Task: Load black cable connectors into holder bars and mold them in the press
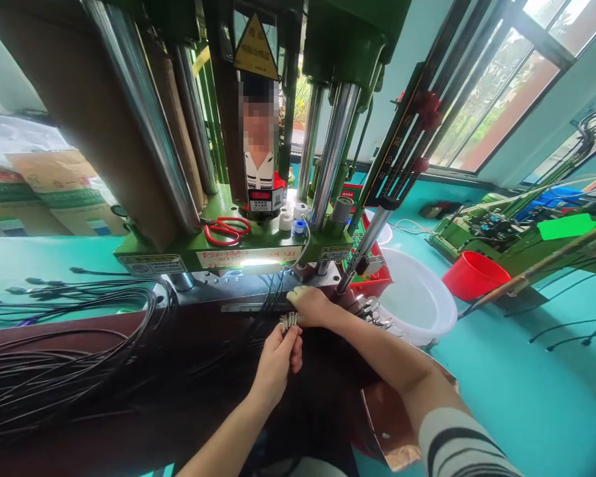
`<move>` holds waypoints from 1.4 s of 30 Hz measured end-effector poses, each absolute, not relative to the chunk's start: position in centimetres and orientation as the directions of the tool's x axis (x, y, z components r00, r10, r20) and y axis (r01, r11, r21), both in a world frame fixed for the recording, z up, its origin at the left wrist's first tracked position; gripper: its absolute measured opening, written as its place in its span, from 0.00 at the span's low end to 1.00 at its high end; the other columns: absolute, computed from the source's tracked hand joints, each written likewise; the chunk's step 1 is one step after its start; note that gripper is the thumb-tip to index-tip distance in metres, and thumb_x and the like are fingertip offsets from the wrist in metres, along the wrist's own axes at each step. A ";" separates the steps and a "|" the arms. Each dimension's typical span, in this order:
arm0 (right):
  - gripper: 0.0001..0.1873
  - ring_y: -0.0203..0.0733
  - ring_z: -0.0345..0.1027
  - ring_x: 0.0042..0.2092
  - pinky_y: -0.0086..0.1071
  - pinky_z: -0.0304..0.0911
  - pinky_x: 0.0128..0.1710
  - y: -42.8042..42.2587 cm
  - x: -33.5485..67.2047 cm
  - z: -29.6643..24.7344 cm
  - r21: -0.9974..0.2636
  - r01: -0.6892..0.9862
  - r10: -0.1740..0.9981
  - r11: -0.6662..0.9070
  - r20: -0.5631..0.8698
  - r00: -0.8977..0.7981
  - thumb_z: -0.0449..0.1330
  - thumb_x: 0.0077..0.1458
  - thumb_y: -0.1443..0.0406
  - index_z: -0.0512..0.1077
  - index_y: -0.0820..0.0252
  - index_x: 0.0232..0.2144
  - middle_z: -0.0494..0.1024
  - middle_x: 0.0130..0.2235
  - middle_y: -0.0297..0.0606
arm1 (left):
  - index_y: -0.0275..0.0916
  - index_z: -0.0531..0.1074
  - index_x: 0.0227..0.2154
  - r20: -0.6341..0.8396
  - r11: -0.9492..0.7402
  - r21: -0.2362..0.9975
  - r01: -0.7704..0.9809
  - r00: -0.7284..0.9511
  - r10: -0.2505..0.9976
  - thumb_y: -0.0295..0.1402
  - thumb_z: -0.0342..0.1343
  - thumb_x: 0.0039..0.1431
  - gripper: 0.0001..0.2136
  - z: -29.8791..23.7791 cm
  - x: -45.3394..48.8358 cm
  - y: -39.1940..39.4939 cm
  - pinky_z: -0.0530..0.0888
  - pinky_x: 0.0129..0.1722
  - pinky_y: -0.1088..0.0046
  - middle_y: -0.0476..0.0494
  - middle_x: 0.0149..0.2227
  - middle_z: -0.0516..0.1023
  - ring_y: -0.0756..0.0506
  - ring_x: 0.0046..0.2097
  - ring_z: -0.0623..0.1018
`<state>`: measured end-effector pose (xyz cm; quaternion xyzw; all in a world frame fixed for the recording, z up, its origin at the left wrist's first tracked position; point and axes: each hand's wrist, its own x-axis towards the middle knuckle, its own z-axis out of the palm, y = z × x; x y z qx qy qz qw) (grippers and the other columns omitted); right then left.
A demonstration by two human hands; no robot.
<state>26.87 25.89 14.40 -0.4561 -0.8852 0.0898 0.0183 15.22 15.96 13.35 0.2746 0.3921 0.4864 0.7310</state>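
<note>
Cables [63, 344] at your left trailing off-frame, your left hand [278, 358] pinching a small bundle of metal plugs [288, 321] below the press [238, 255], your right hand [310, 306] resting knuckles-up beside them, its grip hidden, white tub [421, 298] partly blocked.

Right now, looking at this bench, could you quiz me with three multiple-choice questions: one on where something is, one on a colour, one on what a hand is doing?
1. Where do the scissors lie?
A. on the green machine ledge
B. in the white tub
C. on the floor

2. What colour is the bucket right of the white tub?
A. blue
B. red
C. yellow

3. What is the left hand doing?
A. hanging empty
B. pressing a button
C. pinching small metal plugs

Answers: 1 A, their red handles rest on the ledge. 2 B, it is plainly red. 3 C, the plugs stick up from its fingertips, just below the right hand.
</note>
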 end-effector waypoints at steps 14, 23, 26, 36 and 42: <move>0.22 0.28 0.51 0.12 0.20 0.44 0.09 14.0 33.6 14.1 -0.960 0.052 0.942 -0.276 -0.281 -0.182 0.51 0.52 0.58 0.62 0.63 0.48 0.62 0.16 0.23 | 0.38 0.61 0.24 -0.329 0.407 0.887 -0.218 0.319 0.889 0.46 0.61 0.41 0.18 12.8 17.4 15.9 0.50 0.10 0.82 0.62 0.12 0.53 0.58 0.12 0.52; 0.28 0.28 0.52 0.12 0.20 0.46 0.08 13.9 32.3 11.7 -0.971 -0.161 0.985 -0.175 -0.173 -0.023 0.49 0.56 0.50 0.65 0.65 0.50 0.63 0.15 0.26 | 0.37 0.66 0.25 -0.303 0.292 0.952 0.091 0.421 0.855 0.41 0.58 0.45 0.12 12.4 18.4 16.1 0.50 0.10 0.81 0.59 0.10 0.56 0.56 0.11 0.54; 0.28 0.29 0.53 0.12 0.21 0.46 0.08 13.8 32.2 11.5 -0.977 -0.149 0.988 -0.153 -0.153 -0.014 0.50 0.56 0.51 0.64 0.65 0.51 0.63 0.15 0.26 | 0.37 0.66 0.25 -0.312 0.297 0.949 0.102 0.423 0.851 0.42 0.57 0.45 0.13 12.4 18.4 16.1 0.49 0.10 0.81 0.59 0.10 0.56 0.56 0.11 0.53; 0.27 0.26 0.52 0.15 0.20 0.50 0.12 13.0 31.2 10.9 -0.999 0.020 0.996 -0.042 -0.040 0.081 0.50 0.58 0.54 0.60 0.61 0.56 0.62 0.17 0.25 | 0.38 0.61 0.22 -0.243 0.252 0.968 0.017 0.331 0.912 0.43 0.54 0.49 0.14 12.1 17.8 16.2 0.59 0.14 0.80 0.56 0.14 0.60 0.55 0.15 0.61; 0.29 0.28 0.53 0.13 0.20 0.48 0.10 13.4 31.8 11.5 -0.985 -0.126 0.985 -0.121 -0.135 0.106 0.50 0.58 0.53 0.55 0.59 0.59 0.64 0.15 0.25 | 0.41 0.60 0.28 -0.279 0.309 0.941 -0.138 0.201 0.939 0.47 0.47 0.54 0.14 12.3 17.8 16.7 0.48 0.12 0.82 0.60 0.16 0.52 0.56 0.15 0.52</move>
